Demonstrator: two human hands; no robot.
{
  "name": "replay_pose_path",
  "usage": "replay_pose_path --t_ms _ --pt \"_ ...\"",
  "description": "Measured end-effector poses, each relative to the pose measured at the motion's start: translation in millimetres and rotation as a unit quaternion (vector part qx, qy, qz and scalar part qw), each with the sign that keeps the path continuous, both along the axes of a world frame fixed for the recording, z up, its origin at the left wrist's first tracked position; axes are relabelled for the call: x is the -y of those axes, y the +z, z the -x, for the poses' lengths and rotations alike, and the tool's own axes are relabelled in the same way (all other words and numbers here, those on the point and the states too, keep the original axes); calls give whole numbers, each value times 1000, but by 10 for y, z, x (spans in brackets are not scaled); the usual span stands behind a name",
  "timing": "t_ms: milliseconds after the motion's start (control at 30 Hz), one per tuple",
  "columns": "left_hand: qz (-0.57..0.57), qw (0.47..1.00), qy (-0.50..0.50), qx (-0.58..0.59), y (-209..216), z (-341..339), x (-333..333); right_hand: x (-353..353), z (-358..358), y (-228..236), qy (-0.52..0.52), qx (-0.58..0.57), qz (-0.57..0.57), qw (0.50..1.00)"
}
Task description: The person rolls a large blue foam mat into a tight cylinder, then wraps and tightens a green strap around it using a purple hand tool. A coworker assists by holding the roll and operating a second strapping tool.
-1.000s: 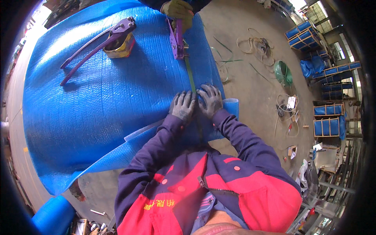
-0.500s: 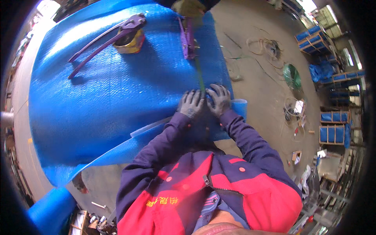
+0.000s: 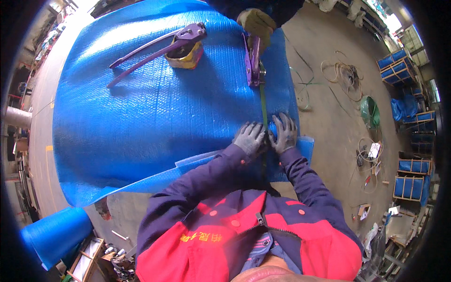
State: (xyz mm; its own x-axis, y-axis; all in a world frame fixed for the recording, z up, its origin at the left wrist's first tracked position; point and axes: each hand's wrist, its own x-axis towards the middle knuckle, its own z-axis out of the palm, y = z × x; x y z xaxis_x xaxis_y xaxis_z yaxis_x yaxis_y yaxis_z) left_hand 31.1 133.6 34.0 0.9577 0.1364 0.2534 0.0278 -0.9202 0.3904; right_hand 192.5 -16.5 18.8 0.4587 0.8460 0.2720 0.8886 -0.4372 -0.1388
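A broad blue bubble-textured plastic sheet (image 3: 131, 117) spreads from my hands toward ten o'clock. My navy-sleeved forearms (image 3: 305, 176) come up from six, elbows wide, wrists converging. At ten, I see a purple long-handled metal tool (image 3: 155, 49); at twelve, a purple metal strapping tool (image 3: 252, 66) with a co-worker's olive-gloved hand (image 3: 258, 22) on it. My gray-gloved left hand (image 3: 249, 138) and gray-gloved right hand (image 3: 284, 134) lie palms down, fingers straight, loosely spread. A yellow-and-red container (image 3: 184, 57) sits under the long tool's head. A narrow green strap (image 3: 263, 107) runs from twelve between my hands; whether my thumbs press it, I cannot tell.
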Motion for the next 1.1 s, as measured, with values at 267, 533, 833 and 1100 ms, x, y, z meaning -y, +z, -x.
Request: replay_pose_path --t_ms 267,533,833,1100 --pt "-27 962 272 8 1094 -364 -2688 10 -34 -63 -21 -44 24 998" --pt "-25 969 205 -135 996 -507 -3497 -46 4 45 -24 -53 13 998" --pt "-93 942 322 35 944 -208 -3948 -77 -36 87 -17 -61 9 998" --pt "-75 913 354 -188 804 138 -4307 -56 -19 129 -20 -63 16 998"
